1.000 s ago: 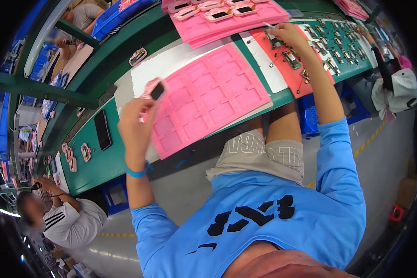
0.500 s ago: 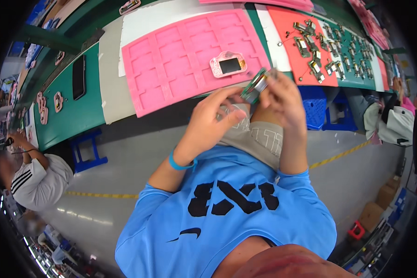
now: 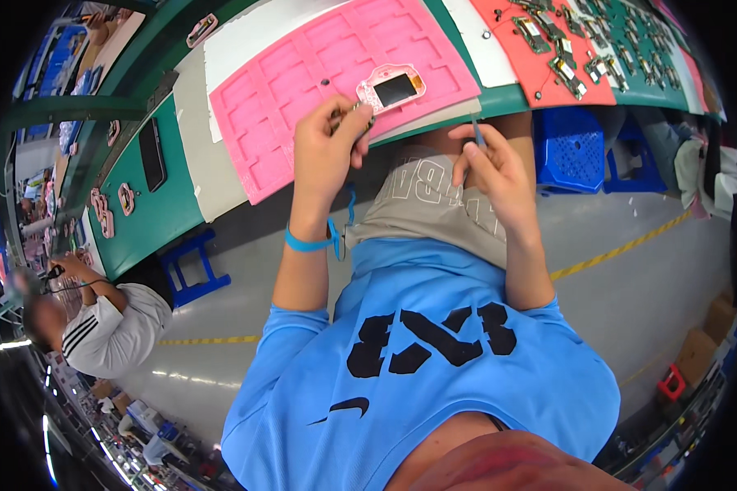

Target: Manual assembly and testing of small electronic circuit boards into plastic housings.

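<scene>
My left hand (image 3: 327, 135) is closed on a small green circuit board (image 3: 369, 124), mostly hidden by the fingers. It hovers over the near edge of a pink foam tray (image 3: 258, 168) with moulded recesses. Just beyond the fingertips, a pink game-console-shaped casing (image 3: 367, 96) with a dark screen lies on the tray. A small dark round piece (image 3: 325, 82) sits on the tray beside it. Above my lap, my right hand (image 3: 495, 168) pinches a slim, pointed grey-blue tool (image 3: 477, 132); its exact kind is unclear. A blue band circles my left wrist.
Right of the tray, several circuit boards with wires lie on an orange mat (image 3: 512, 61). Leftward on the green bench are a black phone-like slab (image 3: 152, 155) and several pink casings (image 3: 126, 199). Blue stools (image 3: 571, 147) stand below. Another person (image 3: 119, 327) sits at left.
My hands have moved apart. The left carries the circuit board left toward the tray; the right, apart from the board, shows a slim tool. The view has shifted, and the casing looks turned.
</scene>
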Tool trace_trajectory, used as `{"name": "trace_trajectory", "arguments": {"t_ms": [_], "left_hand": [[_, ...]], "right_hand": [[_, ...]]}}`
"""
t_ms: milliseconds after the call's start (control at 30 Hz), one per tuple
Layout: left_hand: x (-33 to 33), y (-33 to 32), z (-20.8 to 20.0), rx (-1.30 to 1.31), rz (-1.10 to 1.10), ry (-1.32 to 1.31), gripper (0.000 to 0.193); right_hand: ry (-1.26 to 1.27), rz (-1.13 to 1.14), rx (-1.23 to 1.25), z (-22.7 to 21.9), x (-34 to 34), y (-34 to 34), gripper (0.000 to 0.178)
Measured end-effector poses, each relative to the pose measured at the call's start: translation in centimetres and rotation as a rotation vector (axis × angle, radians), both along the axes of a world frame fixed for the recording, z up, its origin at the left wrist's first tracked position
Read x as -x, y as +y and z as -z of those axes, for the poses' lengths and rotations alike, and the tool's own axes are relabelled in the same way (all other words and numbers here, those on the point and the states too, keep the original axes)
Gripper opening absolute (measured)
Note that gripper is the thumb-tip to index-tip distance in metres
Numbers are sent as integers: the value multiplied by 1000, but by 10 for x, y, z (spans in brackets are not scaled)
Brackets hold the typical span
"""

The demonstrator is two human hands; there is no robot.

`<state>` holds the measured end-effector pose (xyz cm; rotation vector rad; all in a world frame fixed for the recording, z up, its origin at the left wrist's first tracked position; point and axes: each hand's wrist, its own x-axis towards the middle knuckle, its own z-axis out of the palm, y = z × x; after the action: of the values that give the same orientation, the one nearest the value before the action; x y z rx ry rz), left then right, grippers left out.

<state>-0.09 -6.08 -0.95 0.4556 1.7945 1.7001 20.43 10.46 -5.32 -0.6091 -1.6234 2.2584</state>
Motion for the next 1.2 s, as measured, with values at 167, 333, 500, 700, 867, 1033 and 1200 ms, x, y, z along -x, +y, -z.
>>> {"name": "trace_trajectory", "arguments": {"t_ms": [167, 333, 500, 700, 867, 1033, 1200], "left_hand": [[15, 32, -13, 56, 85, 66, 19], [17, 52, -12, 12, 108, 17, 19], [24, 58, -3, 15, 119, 2, 16], [32, 58, -4, -33, 132, -70, 20], [29, 64, 6, 170, 131, 462, 16], [20, 82, 0, 369, 87, 749, 23], [26, 81, 7, 298, 158, 690, 31]], "right_hand": [[1, -29, 35, 10, -3, 16, 29], [22, -16, 107, 18, -1, 25, 33], [29, -28, 125, 15, 6, 31, 33], [18, -43, 125, 21, 10, 36, 32], [82, -60, 224, 26, 15, 34, 32], [-66, -109, 85, 12, 26, 28, 31], [12, -66, 196, 0, 42, 24, 26]]}}
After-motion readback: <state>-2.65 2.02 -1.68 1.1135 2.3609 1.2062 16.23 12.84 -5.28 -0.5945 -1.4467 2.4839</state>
